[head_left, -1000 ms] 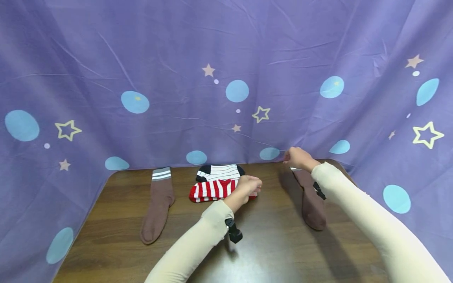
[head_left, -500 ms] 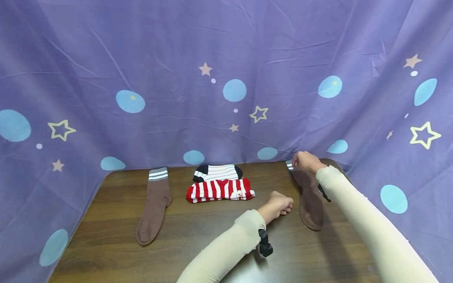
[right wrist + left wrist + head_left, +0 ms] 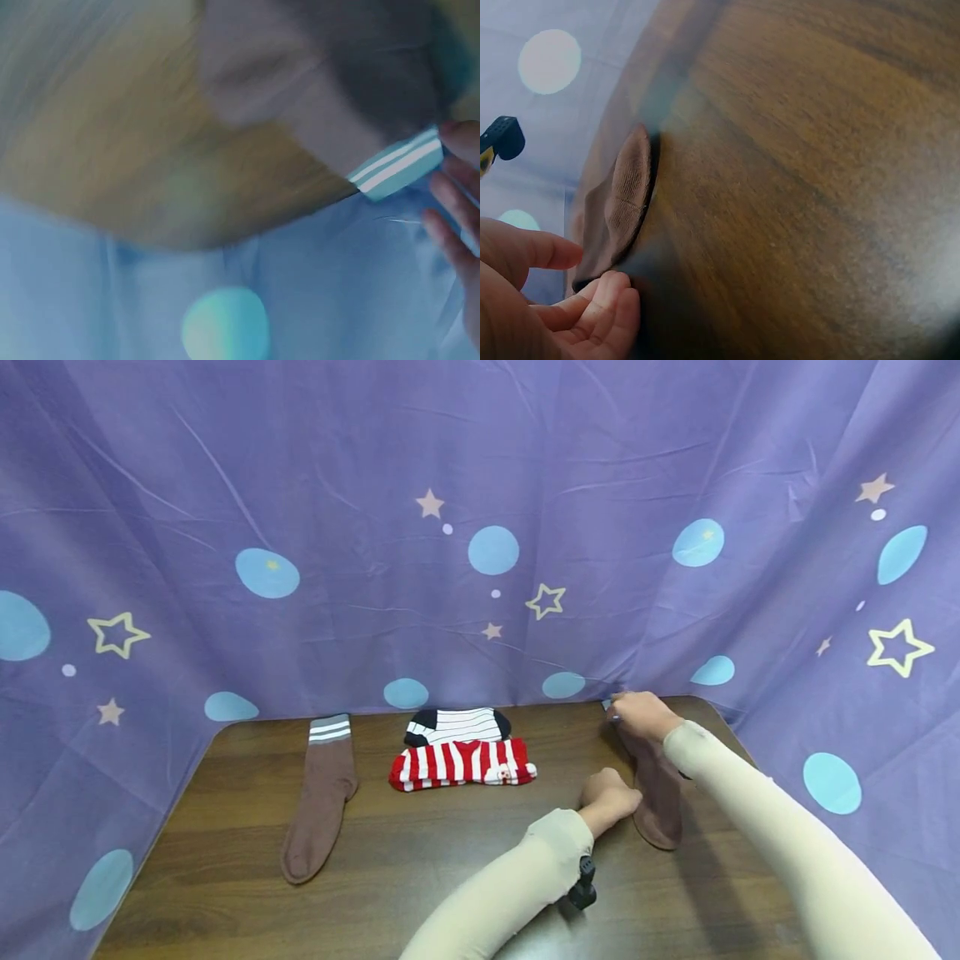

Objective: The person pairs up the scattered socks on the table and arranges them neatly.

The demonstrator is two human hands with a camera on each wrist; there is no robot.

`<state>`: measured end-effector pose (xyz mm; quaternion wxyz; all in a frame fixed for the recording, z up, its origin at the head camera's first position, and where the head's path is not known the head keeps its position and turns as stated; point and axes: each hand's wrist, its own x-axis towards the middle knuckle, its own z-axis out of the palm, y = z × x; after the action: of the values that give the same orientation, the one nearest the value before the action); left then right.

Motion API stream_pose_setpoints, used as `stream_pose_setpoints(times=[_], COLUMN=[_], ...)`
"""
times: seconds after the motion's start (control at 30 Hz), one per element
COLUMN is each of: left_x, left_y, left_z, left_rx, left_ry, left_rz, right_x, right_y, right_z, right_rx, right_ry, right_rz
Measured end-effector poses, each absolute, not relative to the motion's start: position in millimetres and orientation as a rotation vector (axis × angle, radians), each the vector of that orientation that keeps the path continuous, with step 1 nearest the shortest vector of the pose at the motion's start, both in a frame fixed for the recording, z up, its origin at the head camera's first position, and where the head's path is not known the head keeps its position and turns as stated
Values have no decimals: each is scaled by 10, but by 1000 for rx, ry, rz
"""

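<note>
A brown sock (image 3: 660, 814) with a grey, white-striped cuff (image 3: 397, 165) lies on the right of the table, partly hidden by both hands. My right hand (image 3: 643, 714) is at its cuff; the right wrist view shows the thumb at the cuff's edge and the other fingers spread beside it. My left hand (image 3: 611, 797) is at the sock's left side near the heel. In the left wrist view a gap separates thumb and fingers, with the sock (image 3: 626, 199) just beyond them. Another brown sock (image 3: 322, 810) lies flat at the left.
Red-and-white striped socks (image 3: 461, 766) lie mid-table in front of white socks with black ends (image 3: 461, 727). The wooden table (image 3: 420, 852) ends at a purple curtain (image 3: 337, 527) with stars and blue dots.
My left hand has moved right, from over the red striped socks to the right brown sock. The right hand has shifted slightly and stays by the cuff. The view has turned a little right.
</note>
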<state>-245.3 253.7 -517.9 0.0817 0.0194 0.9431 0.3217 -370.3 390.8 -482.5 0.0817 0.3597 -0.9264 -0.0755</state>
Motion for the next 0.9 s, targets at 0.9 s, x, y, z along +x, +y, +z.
stream_pose_setpoints(times=[0.9], left_x=[-2268], left_y=[2866], left_z=[-5130], left_rx=[218], left_ry=[3090], left_rz=[146], right_x=[-3667], right_y=[4010], right_z=[-5014], right_rx=[1413], right_ry=[-2253], right_rz=[-877])
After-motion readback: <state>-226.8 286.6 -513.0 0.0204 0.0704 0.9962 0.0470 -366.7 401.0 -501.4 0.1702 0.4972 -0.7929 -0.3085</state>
